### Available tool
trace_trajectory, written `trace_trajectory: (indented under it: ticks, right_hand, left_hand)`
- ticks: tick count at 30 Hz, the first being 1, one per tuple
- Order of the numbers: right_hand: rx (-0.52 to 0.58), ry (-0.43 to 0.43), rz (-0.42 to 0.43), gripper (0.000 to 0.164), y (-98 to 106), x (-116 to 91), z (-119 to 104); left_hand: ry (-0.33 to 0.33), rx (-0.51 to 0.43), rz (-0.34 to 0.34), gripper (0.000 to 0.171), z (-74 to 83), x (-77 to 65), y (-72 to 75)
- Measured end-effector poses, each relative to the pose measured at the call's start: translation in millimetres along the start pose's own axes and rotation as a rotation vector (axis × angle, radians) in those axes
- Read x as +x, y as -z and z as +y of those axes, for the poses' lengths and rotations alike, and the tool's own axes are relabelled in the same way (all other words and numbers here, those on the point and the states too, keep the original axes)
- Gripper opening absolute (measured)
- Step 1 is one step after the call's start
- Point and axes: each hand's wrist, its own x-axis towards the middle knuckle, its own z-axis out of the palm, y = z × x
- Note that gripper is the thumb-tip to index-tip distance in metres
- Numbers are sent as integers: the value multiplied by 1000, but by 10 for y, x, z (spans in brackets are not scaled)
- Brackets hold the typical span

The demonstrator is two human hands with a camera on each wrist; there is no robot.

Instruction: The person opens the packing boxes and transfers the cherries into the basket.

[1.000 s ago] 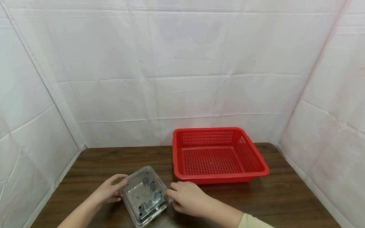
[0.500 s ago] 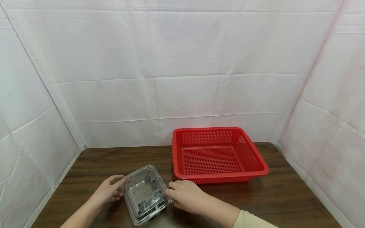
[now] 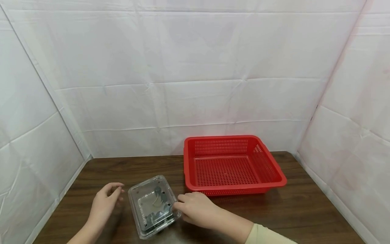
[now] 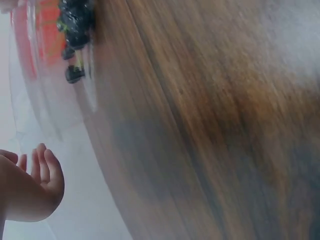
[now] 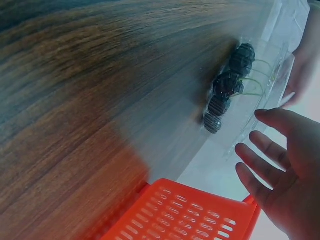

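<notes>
A clear plastic clamshell box lies on the dark wooden table with its lid down. Inside it are several dark round fruits with thin pale-green stems. My left hand is off the box, a short gap to its left, with relaxed fingers and nothing in them; the left wrist view shows this hand apart from the box too. At the box's right corner is my right hand. In the right wrist view its thumb and fingers are spread, the thumb tip right at the lid's edge.
A red perforated plastic basket stands behind and to the right of the box, close to my right hand, with nothing in it. White sheeting walls off the table at the back and both sides.
My left hand has let go of the box's left edge and drawn back to the left. The box has shifted slightly left and away; the right hand has moved with its corner.
</notes>
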Motion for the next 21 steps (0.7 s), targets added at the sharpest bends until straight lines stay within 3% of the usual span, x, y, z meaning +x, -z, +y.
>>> trace_trajectory:
  ticks: [4,12,21]
  right_hand:
    - [-2,8,13,25,-1,9,-2]
    - [36,6,-22,27,-19,28,11]
    - [33,22,-31,26,-5,65,-3]
  left_hand:
    - [-50,54,6,27,143,-110,-77]
    - [-158,107,-78,14,423,-355,-317]
    - [-135,22,-273,15,464,-524,-495]
